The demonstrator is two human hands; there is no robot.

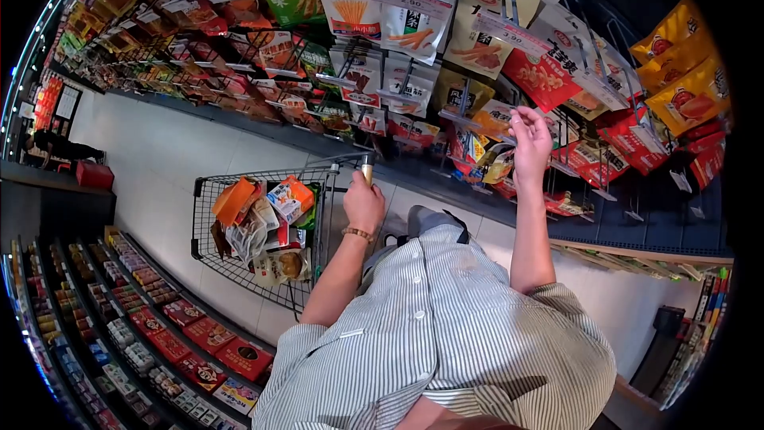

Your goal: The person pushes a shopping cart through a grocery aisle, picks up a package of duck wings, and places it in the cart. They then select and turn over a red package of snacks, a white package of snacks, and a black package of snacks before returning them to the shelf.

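My left hand (364, 205) is wrapped round the handle (367, 167) of a wire shopping cart (259, 291). Inside the cart lie an orange packet (235, 201), an orange-and-white packet (291, 198) and other bagged goods. My right hand (530, 143) is raised at the hanging snack rack, its fingers bent, thumb and forefinger close together. Just left of those fingertips hangs an orange-and-white snack bag (492, 118). A red packet (543, 78) hangs above the hand. Whether my right fingers pinch anything is too small to tell.
Price tags (513, 32) stick out on hooks along the rack. Yellow bags (691, 103) hang at the far right. Shelves of cans and red boxes (208, 325) curve along the lower left. Another person (64, 146) is far off at the left, near a red box (95, 176).
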